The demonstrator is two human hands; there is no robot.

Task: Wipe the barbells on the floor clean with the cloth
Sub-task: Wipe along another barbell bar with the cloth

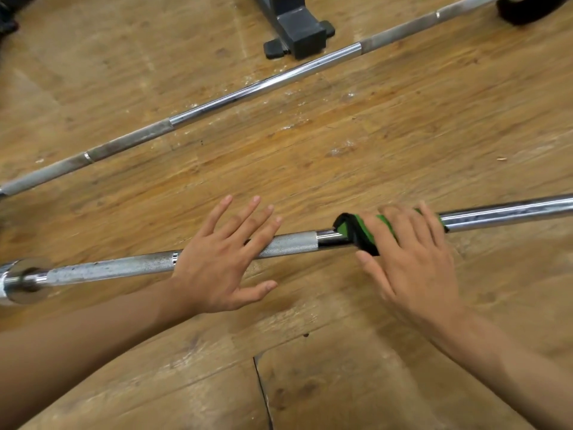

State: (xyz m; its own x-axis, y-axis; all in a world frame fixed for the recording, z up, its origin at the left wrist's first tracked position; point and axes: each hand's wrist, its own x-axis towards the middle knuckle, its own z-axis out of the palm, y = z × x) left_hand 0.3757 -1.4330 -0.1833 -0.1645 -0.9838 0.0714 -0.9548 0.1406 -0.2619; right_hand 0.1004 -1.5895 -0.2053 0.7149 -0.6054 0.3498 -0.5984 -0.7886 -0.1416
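Two steel barbells lie on the wooden floor. The near barbell [291, 243] runs left to right across the middle, with its collar at the far left. My left hand [221, 259] lies over its knurled part, fingers straight and spread. A green and black cloth [356, 232] is wrapped over the smooth shaft just to the right. My right hand [409, 259] presses on top of the cloth, fingers laid over it and thumb on the near side. The far barbell [248, 90] runs diagonally from lower left to upper right, untouched.
A dark grey rack foot [297, 29] stands on the floor at the top centre, just behind the far barbell. A black weight plate [527, 7] shows at the top right corner. A seam between floor boards [262, 392] runs below my hands.
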